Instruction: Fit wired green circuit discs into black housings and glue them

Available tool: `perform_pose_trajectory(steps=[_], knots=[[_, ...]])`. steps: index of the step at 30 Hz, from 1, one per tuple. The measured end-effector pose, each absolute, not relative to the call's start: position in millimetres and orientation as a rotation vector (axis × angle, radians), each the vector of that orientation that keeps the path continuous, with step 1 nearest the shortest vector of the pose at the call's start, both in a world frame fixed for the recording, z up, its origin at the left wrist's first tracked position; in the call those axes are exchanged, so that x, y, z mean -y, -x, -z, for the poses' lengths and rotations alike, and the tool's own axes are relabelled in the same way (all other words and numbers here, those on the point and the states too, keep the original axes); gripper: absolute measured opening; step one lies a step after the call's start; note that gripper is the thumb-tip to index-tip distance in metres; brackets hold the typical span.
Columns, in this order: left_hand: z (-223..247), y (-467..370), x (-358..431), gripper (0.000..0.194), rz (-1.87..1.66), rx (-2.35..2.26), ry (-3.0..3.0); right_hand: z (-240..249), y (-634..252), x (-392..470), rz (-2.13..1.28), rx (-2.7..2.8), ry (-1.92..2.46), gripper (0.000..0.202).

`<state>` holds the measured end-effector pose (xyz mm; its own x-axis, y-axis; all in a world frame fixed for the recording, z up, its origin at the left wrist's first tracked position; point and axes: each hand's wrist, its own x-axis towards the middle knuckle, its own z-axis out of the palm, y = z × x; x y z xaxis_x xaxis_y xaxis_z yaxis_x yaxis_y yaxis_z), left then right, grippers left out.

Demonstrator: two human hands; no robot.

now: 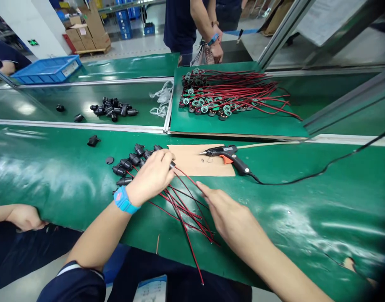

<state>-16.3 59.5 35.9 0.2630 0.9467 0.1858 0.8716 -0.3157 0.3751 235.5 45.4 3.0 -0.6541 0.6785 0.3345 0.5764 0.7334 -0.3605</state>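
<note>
My left hand [156,171], with a blue wristband [124,200] below it, is closed round a black connector [172,165] whose red and black wires run to the right. The fingertips of my right hand [222,203] pinch those wires. Several black connectors [134,159] lie beside my left hand, and their red and black wires [181,205] spread over the green table [274,201]. A black glue gun [223,153] with an orange trigger rests on a tan cardboard sheet [187,157].
Behind, a green board [236,126] holds many red-wired parts [211,100]. More black connectors [113,108] and clear plastic [163,98] lie left of it. The glue gun's cable [312,176] runs right. Another person's hand [26,218] is at left; a person [182,25] stands behind.
</note>
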Motion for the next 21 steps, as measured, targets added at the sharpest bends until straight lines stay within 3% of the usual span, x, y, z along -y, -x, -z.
perform_pose_trajectory(steps=[3,6,7,9,12,14,21], knots=[[-29,45,-72,0.026,-0.359,-1.758,-2.439,15,-216,-30,-0.222,2.509,1.039,0.053],[-24,66,-69,0.032,-0.252,-1.798,-2.433,28,-194,-9,-0.111,2.515,1.193,0.107],[-24,72,-65,0.037,-0.235,-1.805,-2.431,31,-187,-2,-0.086,2.517,1.225,0.116],[-28,87,-54,0.051,-0.202,-1.801,-2.421,36,-174,7,-0.05,2.517,1.26,0.107],[-38,119,-51,0.058,-0.187,-1.863,-2.353,39,-163,11,-0.016,2.49,1.225,0.062],[-43,145,-66,0.06,-0.212,-1.976,-2.304,42,-161,9,0.032,2.469,1.15,0.046],[-34,189,-200,0.071,-0.121,-2.284,-2.217,58,-167,6,0.108,2.418,0.969,0.054]])
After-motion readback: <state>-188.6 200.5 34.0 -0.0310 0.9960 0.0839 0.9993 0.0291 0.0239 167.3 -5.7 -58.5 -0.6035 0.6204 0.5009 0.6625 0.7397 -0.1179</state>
